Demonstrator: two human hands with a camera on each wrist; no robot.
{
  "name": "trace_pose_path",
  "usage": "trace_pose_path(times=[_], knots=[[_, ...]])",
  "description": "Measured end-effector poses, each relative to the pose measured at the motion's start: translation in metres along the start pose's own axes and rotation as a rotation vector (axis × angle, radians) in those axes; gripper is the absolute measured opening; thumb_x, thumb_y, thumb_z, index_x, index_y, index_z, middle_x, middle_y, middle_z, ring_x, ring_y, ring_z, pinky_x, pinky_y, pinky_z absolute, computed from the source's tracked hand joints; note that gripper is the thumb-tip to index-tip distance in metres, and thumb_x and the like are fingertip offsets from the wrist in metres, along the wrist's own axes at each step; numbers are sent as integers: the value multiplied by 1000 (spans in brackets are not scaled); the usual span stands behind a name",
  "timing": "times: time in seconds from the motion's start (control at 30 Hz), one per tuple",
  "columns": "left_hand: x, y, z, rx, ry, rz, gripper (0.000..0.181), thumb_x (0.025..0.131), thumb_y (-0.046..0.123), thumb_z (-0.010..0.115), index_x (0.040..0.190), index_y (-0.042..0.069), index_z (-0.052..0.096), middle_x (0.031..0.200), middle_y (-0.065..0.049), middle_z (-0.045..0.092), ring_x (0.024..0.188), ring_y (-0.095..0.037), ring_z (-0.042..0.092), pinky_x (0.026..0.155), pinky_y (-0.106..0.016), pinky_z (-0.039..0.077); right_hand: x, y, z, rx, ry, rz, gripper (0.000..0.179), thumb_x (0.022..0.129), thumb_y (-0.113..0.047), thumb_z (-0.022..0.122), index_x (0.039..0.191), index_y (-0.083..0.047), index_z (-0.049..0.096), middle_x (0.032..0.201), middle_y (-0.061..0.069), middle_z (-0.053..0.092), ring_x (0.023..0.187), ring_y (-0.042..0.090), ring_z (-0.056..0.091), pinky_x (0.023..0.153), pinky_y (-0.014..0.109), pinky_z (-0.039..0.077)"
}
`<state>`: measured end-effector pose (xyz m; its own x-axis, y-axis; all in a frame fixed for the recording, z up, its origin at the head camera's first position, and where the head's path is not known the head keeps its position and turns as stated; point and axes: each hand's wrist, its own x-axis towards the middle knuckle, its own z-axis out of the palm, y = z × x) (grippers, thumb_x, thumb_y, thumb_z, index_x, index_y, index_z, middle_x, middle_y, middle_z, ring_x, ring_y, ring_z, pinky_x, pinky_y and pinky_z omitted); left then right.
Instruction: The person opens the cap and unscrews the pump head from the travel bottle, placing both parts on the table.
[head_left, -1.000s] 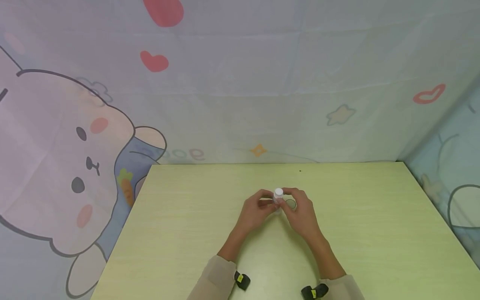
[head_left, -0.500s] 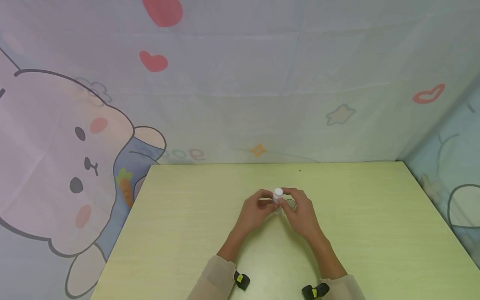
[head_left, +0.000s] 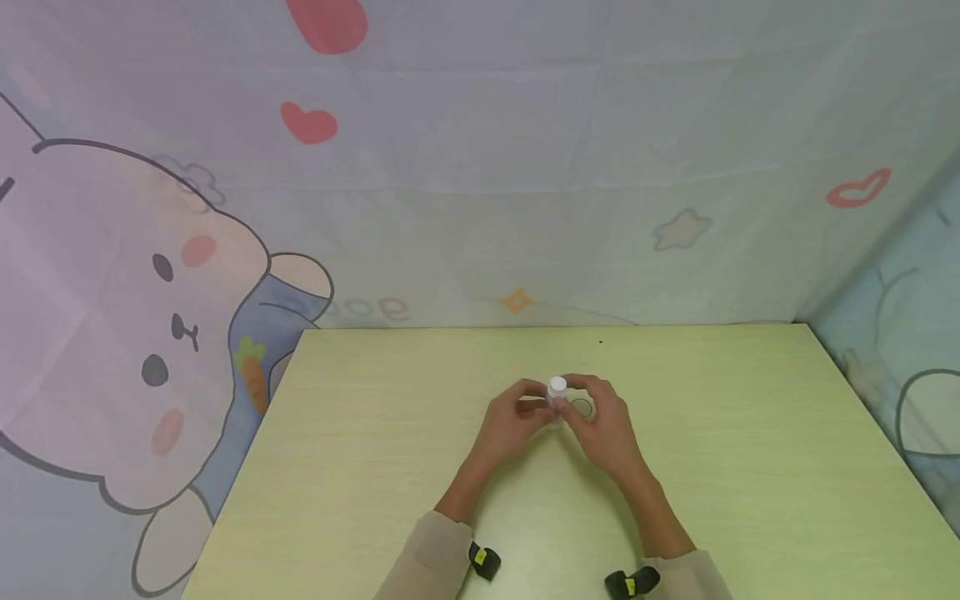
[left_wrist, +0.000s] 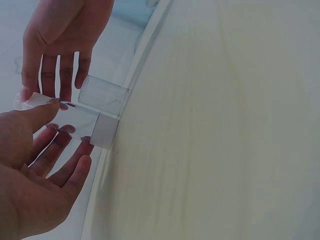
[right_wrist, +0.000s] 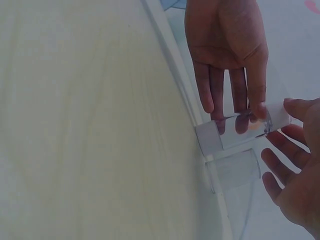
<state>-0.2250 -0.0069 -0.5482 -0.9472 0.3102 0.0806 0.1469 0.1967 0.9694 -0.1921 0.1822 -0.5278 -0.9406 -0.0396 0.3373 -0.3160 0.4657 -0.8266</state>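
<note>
A slim upright column stands near the middle of the table: a white foot [left_wrist: 105, 131], a see-through cylinder [right_wrist: 232, 133] above it, and a white upper part [right_wrist: 278, 116]. From the head view, its round white top [head_left: 557, 385] shows between the hands. My left hand [head_left: 510, 425] holds the clear cylinder, thumb on the near side and fingers behind. With thumb and forefinger my right hand [head_left: 606, 429] pinches the white upper part; its other fingers spread loosely. A short clear cup-like cylinder [left_wrist: 104, 96] stands beside the foot, on the right hand's side.
The pale wooden table [head_left: 375, 467] reaches back to a cloth backdrop [head_left: 465, 150] printed with hearts and a cartoon animal. A tiny dark speck [head_left: 601, 342] lies near the table's far edge. Black wrist straps [head_left: 485, 562] sit at both sleeves.
</note>
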Motion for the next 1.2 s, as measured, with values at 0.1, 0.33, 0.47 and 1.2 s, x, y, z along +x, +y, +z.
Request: trace_pose_path(times=[0.1,0.33,0.47,1.2], knots=[[0,1,0,1,-1,0,26,97,29,81,120,23,71,130,2,72,118,-20,72,92,-35,61,0,-1,2,11,26,14,35,102,-30,75,131,-11,69,132,9,69,130,34,58,108,62,44],[0,2,2,-3,-5,-12,25,97,29,81,120,23,71,130,3,72,118,-19,72,91,-35,62,0,-2,5,5,40,45,38,101,-33,76,131,-9,68,129,10,69,129,35,59,107,62,46],[0,2,2,-6,-6,-7,25,97,29,81,119,24,71,130,3,71,118,-19,72,91,-35,62,0,0,6,-10,48,21,36,102,-31,75,130,-9,69,129,9,70,127,35,60,107,62,46],[0,2,1,-2,-4,3,26,97,28,82,121,23,71,128,1,71,117,-19,72,91,-34,62,1,-1,1,-38,14,-55,32,103,-17,72,134,-7,69,130,12,71,129,39,59,105,64,47]])
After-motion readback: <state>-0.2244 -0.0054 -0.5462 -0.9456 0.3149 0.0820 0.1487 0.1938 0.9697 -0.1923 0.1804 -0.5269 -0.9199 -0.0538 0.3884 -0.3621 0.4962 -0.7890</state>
